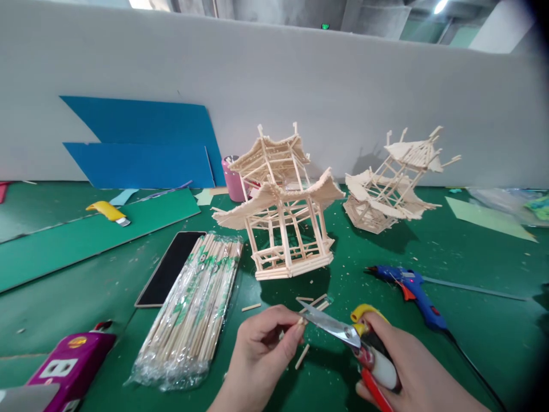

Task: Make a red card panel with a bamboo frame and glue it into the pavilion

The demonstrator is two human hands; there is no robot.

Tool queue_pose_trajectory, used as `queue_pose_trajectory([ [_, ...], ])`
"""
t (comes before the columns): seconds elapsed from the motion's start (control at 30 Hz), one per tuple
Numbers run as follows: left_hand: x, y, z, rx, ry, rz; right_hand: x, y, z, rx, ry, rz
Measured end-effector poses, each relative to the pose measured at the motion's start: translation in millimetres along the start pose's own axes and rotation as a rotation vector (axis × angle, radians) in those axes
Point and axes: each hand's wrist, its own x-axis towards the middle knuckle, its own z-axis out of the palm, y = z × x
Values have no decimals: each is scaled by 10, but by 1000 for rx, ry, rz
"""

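Note:
My left hand (262,346) pinches a small piece of wooden stick (301,321) between thumb and fingertips. In my right hand (414,360) is a pair of scissors (332,325) with yellow and red handles; their blade tips reach to the stick piece. How far the blades are parted is hard to make out. Several short cut sticks (302,356) lie on the green table around my left hand. Just beyond stands a pavilion model (283,229) built of wooden sticks, with two tiers of curved roofs.
A second stick pavilion (390,186) leans tilted at the back right. To the right lies a blue glue gun (412,289) with its cord. On the left are wrapped chopsticks (193,315), a dark tablet (165,274), a yellow cutter (107,212) and a purple power strip (71,369).

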Motion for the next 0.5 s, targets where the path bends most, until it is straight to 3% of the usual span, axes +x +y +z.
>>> queue_pose_trajectory([
  [0.5,7,22,-8,118,-71,109,-30,-48,-41,-108,-40,28],
])
